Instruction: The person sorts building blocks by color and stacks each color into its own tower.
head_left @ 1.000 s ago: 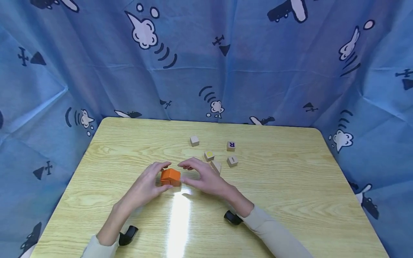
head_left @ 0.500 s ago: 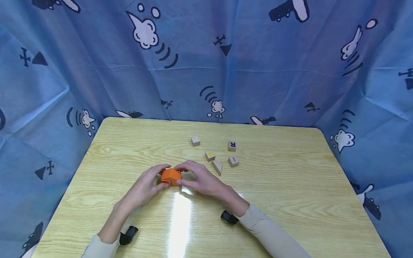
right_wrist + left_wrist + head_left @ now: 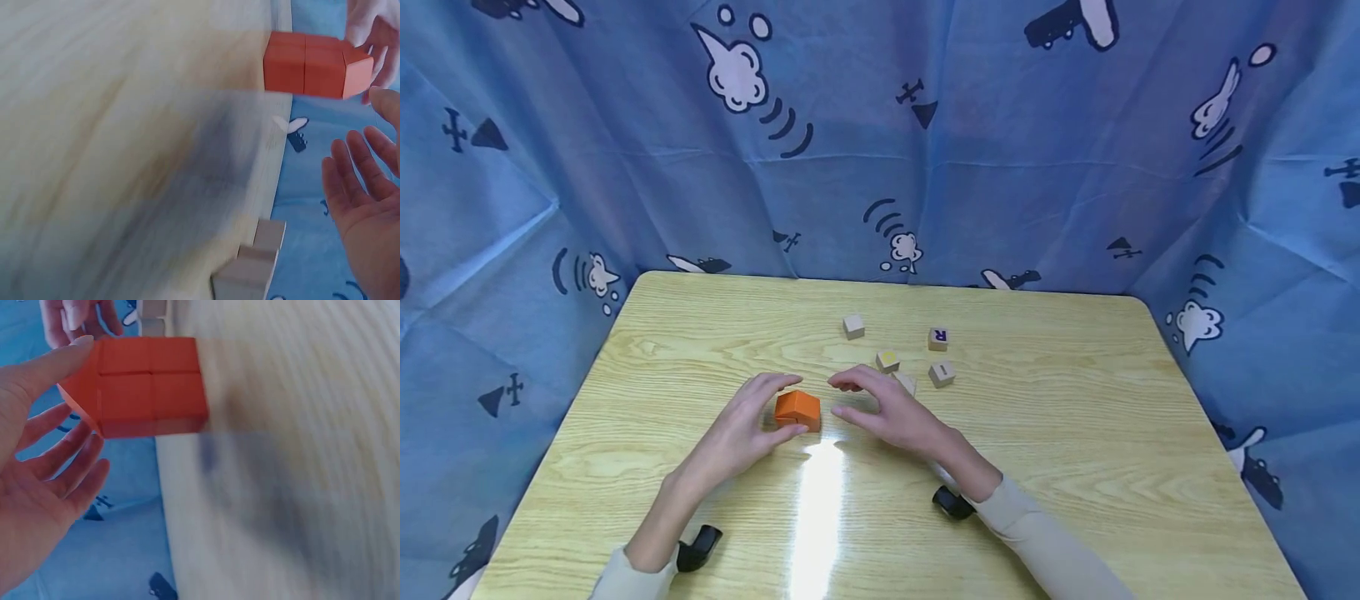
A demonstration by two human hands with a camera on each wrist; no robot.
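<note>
An orange block stack (image 3: 797, 408) with a sloped, roof-like top stands on the table. Several cubes make up its lower part, their seams showing in the left wrist view. My left hand (image 3: 747, 427) curves loosely around its left side, thumb in front and fingers behind. In the left wrist view the thumb overlaps the top piece (image 3: 81, 394), while the other fingers are spread past it. To the right of the stack, my right hand (image 3: 891, 412) is apart from it, fingers relaxed and nothing in the grasp.
Beyond the right hand lie a plain wooden cube (image 3: 853, 327), a cube with a yellow mark (image 3: 887, 361), one lettered R (image 3: 937, 338) and one with a dash (image 3: 942, 374). A triangular wooden block (image 3: 906, 382) is partly hidden by that hand. A blue curtain (image 3: 850, 167) hangs behind the table (image 3: 1075, 433).
My right hand closed in on the stack's right side, then drew back to the right. The left fingers have loosened slightly from it. The stack stays in place.
</note>
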